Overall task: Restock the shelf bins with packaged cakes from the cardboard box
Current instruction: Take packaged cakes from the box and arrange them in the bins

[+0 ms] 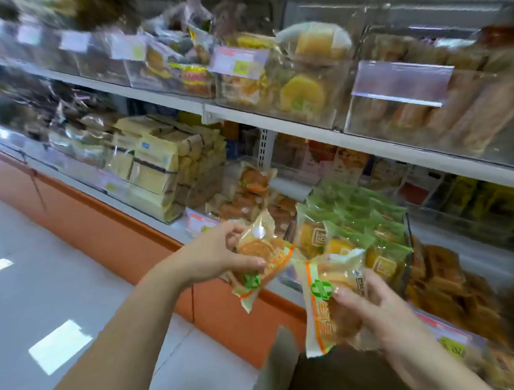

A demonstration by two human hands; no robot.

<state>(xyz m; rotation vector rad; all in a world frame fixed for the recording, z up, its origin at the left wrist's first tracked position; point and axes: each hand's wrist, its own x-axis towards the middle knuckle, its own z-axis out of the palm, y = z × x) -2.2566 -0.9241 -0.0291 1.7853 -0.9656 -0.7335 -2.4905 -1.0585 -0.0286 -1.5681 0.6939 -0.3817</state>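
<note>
A packaged cake [262,254] is held in the left hand [215,252], raised before the lower shelf bins; the grip is closed on it, with the thumb laid along its near edge and the fingers curled over its far side; the wrapper is seen to be clear film with pale cream ends, an orange printed band along one edge and a green emblem near the lower end, and a round golden-brown cake is shown through the film; the pack is tilted, its lower end pointing down and towards the person. A second packaged cake [328,298] of the same print is held in the right hand [386,312], more nearly upright; that grip is likewise closed, the thumb pressed on the front of the film and the fingers wrapped behind; its lower end hangs over a blurred grey-brown flap, taken to be the cardboard box [280,364]. The upper corners of the two packs are brought near each other; whether they touch cannot be told. Behind the left pack, similar cakes are piled in a clear bin [250,188]; just beside it, green-wrapped cakes [354,222] are stacked in rows; pale yellow packs [157,167] are stacked further left.
</note>
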